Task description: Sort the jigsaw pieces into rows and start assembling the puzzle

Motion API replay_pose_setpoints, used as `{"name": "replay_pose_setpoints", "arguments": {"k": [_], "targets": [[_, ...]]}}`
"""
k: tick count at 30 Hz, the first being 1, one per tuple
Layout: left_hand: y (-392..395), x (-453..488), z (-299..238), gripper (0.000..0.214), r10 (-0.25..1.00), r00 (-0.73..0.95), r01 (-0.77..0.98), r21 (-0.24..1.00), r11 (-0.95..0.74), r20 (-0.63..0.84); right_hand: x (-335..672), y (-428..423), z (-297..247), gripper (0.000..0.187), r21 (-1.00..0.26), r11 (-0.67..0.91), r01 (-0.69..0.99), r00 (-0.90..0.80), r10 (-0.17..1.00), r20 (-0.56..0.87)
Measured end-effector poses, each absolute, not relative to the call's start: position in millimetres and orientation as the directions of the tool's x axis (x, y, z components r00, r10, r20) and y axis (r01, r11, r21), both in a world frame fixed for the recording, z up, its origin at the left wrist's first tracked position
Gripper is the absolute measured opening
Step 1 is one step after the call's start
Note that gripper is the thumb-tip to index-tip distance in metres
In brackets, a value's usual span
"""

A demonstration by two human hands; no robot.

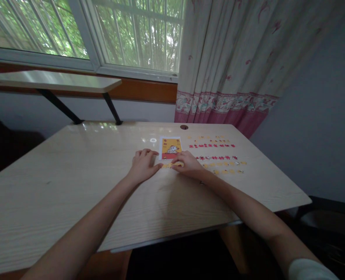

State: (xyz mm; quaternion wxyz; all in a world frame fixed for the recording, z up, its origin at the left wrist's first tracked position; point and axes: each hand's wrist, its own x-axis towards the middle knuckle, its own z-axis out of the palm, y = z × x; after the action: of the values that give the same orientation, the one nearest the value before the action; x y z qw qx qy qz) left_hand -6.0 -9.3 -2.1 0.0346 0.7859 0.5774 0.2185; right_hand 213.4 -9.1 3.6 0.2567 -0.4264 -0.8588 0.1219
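A picture card (172, 143) with a white cartoon animal on yellow and red lies on the table between my hands. Just below it is a short row of yellow jigsaw puzzle pieces (167, 165). My left hand (143, 163) rests on the table with its fingers apart, its thumb tip at the row's left end. At the right end, my right hand (187, 163) has thumb and fingers closed on a yellow puzzle piece, mostly covered by the fingers. Right of the card, red puzzle pieces (213, 146) and more yellow pieces (226, 165) lie in loose rows.
The pale wooden table (73, 186) has a round cable hole (184, 127) at its back edge. A raised shelf (56, 81) on black legs stands at the back left. Behind are a barred window (137, 39) and a floral curtain (227, 58).
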Motion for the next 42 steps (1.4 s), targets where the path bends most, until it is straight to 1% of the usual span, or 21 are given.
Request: {"name": "replay_pose_setpoints", "arguments": {"k": [5, 12, 17, 21, 26, 31, 36, 39, 42], "targets": [[-10.2, -5.6, 0.1, 0.047, 0.927, 0.228, 0.894, 0.314, -0.320, 0.298, 211.8, -10.9, 6.8, 0.018, -0.427, 0.591, 0.685, -0.510, 0.807, 0.299], [-11.7, 3.0, 2.9, 0.050, 0.927, 0.208, 0.890, 0.334, -0.312, 0.311, 212.0, -8.1, 3.4, 0.019, -0.408, 0.590, 0.697, -0.517, 0.807, 0.285], [-13.9, 8.3, 5.2, 0.051, 0.925, 0.233, 0.893, 0.309, -0.326, 0.301, 221.4, -6.9, 6.9, 0.030, -0.403, 0.599, 0.692, -0.517, 0.801, 0.302], [-13.9, 7.6, 5.1, 0.050, 0.923, 0.238, 0.900, 0.290, -0.326, 0.301, 230.0, -6.0, 9.1, 0.022, -0.410, 0.594, 0.692, -0.536, 0.804, 0.258], [-14.3, 9.9, 5.3, 0.049, 0.925, 0.216, 0.901, 0.301, -0.313, 0.313, 228.4, -6.4, 9.7, 0.015, -0.430, 0.605, 0.670, -0.557, 0.793, 0.249], [-15.0, 16.1, 7.3, 0.049, 0.929, 0.210, 0.900, 0.311, -0.305, 0.303, 224.0, -5.5, 9.5, 0.013, -0.443, 0.587, 0.678, -0.534, 0.807, 0.253], [-15.2, 18.4, 9.0, 0.044, 0.937, 0.192, 0.904, 0.320, -0.285, 0.293, 223.9, -7.0, 12.1, 0.012, -0.419, 0.591, 0.689, -0.538, 0.805, 0.250], [-14.4, 15.5, 10.2, 0.042, 0.930, 0.195, 0.894, 0.333, -0.299, 0.312, 224.5, -9.5, 13.8, 0.013, -0.391, 0.602, 0.696, -0.532, 0.799, 0.281], [-12.9, 9.0, 10.7, 0.035, 0.923, 0.178, 0.892, 0.340, -0.298, 0.342, 223.0, -9.9, 12.4, 0.014, -0.376, 0.624, 0.685, -0.537, 0.781, 0.317]]}}
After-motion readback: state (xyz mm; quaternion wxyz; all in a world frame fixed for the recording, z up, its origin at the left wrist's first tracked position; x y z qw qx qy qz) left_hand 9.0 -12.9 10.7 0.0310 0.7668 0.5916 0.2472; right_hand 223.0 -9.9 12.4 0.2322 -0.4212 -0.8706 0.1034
